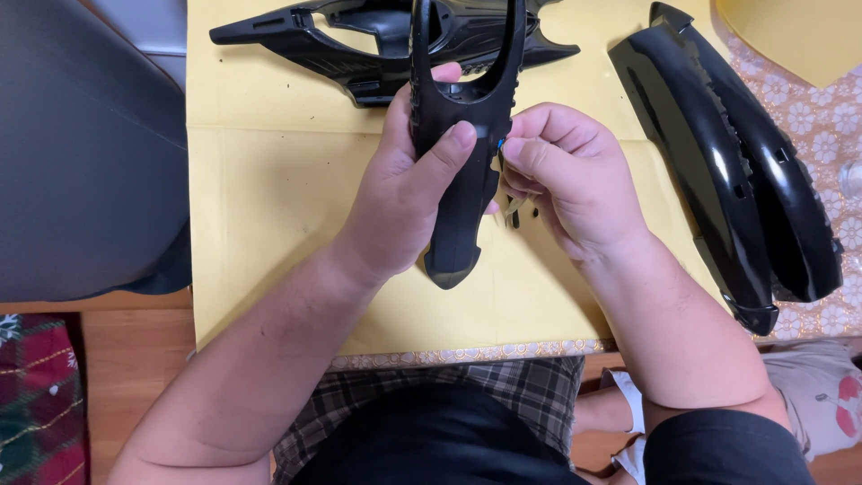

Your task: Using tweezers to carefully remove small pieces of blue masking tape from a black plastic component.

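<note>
My left hand is wrapped around a glossy black forked plastic part, thumb pressed on its front face. The part stands upright over the yellow paper, its two prongs pointing away from me and its narrow end toward me. My right hand is against the part's right edge, fingertips pinching something small with a blue tip; what it is cannot be made out. A small dark bit hangs just below those fingers.
Another black plastic frame piece lies at the far side of the paper. Two long curved black shells lie at the right on a floral tablecloth. A dark grey object fills the left side.
</note>
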